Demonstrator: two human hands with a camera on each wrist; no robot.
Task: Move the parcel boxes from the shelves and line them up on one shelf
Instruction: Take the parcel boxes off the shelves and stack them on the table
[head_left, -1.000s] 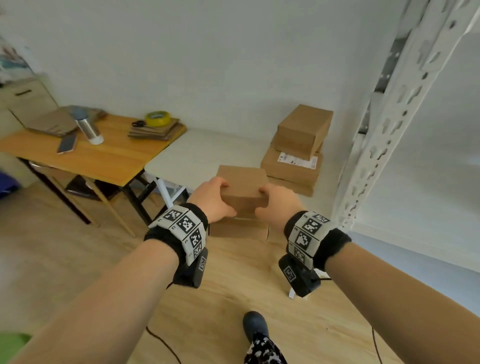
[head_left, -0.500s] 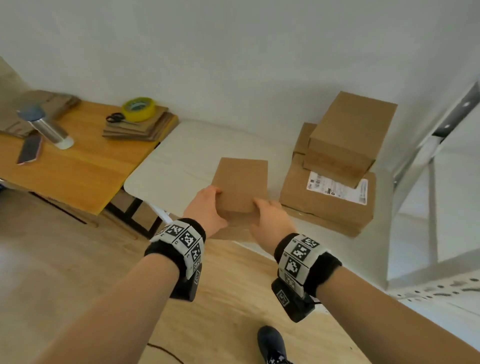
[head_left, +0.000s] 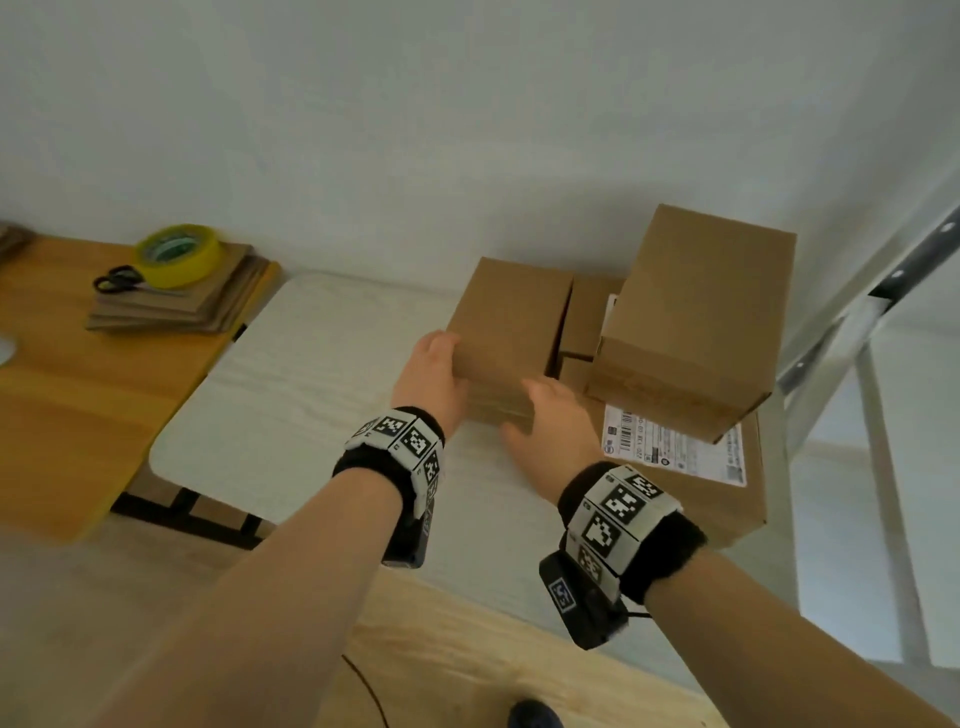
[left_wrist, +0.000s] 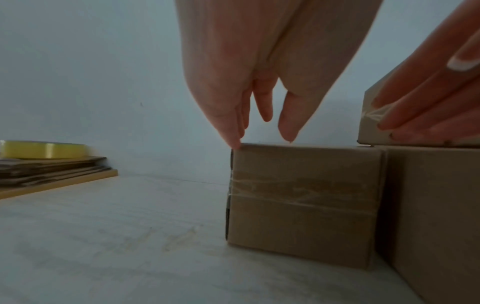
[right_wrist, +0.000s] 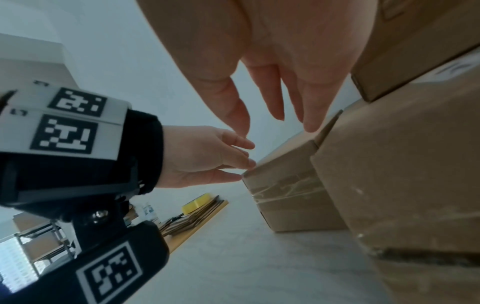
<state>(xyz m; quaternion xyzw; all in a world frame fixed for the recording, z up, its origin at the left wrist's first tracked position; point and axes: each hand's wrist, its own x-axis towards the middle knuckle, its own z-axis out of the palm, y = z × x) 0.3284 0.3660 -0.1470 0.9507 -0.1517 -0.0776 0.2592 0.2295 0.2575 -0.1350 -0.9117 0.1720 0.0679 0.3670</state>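
Observation:
A small brown parcel box (head_left: 511, 332) stands on the white surface (head_left: 311, 389), right beside a stack of boxes. That stack is a large labelled box (head_left: 691, 483) with a taller box (head_left: 696, 322) on top. My left hand (head_left: 441, 358) touches the small box's near left corner; in the left wrist view its straight fingertips (left_wrist: 235, 144) rest on the taped box's (left_wrist: 301, 203) top edge. My right hand (head_left: 540, 410) hovers at the near right corner with straight, relaxed fingers (right_wrist: 311, 115), gripping nothing.
A wooden table (head_left: 78, 405) to the left carries a yellow tape roll (head_left: 179, 254), scissors (head_left: 117, 278) and flat cardboard sheets (head_left: 197, 306). A white metal shelf upright (head_left: 857, 322) rises at the right. My shoe (head_left: 535, 714) shows on the wooden floor.
Both hands carried the small box forward and set it down on the white surface next to the stack. Their grip on its sides has loosened to straight fingers.

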